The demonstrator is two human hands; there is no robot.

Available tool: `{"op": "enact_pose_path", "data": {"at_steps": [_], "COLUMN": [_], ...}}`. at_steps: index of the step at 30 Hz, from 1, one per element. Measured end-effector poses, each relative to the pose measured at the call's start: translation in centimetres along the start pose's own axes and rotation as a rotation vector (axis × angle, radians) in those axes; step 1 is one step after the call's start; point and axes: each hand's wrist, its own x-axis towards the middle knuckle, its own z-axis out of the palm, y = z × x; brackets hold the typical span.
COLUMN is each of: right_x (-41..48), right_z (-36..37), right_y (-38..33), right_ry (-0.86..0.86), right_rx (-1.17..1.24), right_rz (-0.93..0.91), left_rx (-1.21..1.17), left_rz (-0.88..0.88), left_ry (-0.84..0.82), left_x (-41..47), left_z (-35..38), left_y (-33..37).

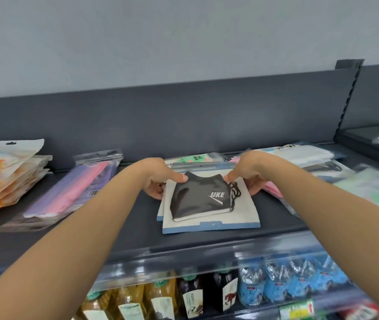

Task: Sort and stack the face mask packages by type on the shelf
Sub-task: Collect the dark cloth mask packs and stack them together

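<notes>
A clear package with a black face mask (197, 199) lies on top of a second similar package in the middle of the dark shelf (114, 234). My left hand (158, 179) grips the package's far left corner, thumb on top. At the far right corner my right hand (248, 174) grips it the same way. Behind it lies a green-labelled mask package (195, 158). A pile of orange cartoon packages (3, 172) sits far left, a pink and purple mask pack (77, 188) beside it. White mask packs (304, 153), a pink pack (273, 189) and a green pack (378, 192) lie to the right.
The shelf's dark back panel (184, 116) stands right behind the packages. A clear price rail (207, 257) runs along the front edge. Below it stand juice bottles (137, 301) and blue-labelled water bottles (294, 280). A slotted upright (348, 93) bounds the shelf on the right.
</notes>
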Motion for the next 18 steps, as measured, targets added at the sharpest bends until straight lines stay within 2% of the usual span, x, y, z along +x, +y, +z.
{"op": "enact_pose_path", "data": {"at_steps": [5,9,14,16,18], "right_x": [-0.3,-0.1,-0.2,-0.2,-0.2], "right_z": [1.0,0.6,-2.3,-4.4,-6.5], "right_y": [-0.7,-0.9,0.5,2.2,3.9], "right_ry": [0.004,0.154,0.273,0.307,0.407], "right_rx": [0.122,0.413,0.541,0.604,0.641], "right_rz": [-0.018,-0.128,-0.253,-0.273,-0.207], "left_rx": [-0.095,-0.298,-0.500,-0.557,-0.586], "left_rz": [0.060,0.167,0.322,0.347,0.356], "left_ry": [0.024,0.130,0.125,0.153,0.153], "left_x": [0.2,0.2,-0.8,-0.7,-0.8], "left_z": [-0.4,-1.2,0.3,1.2,2.5], "left_y": [-0.7,-0.5,2.5,3.9,5.6]}}
